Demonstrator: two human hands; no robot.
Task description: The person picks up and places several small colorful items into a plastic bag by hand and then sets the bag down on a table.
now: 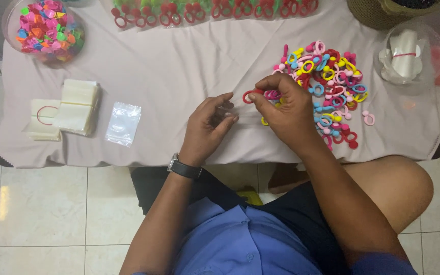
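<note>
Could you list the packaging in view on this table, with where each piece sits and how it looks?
Small clear bag: lies flat, left of the hands, rectangular.
Stacks of clear bags: table's left, whitish, one red-banded.
Roll of clear bags: in the round clear tub, right, red-banded.

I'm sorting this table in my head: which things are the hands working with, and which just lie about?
In hand:
right hand pinching a red ring
left hand beside it
pile of coloured rings

Lying about:
clear zip bag
stacks of bags
bowl of coloured pieces
wicker basket
</note>
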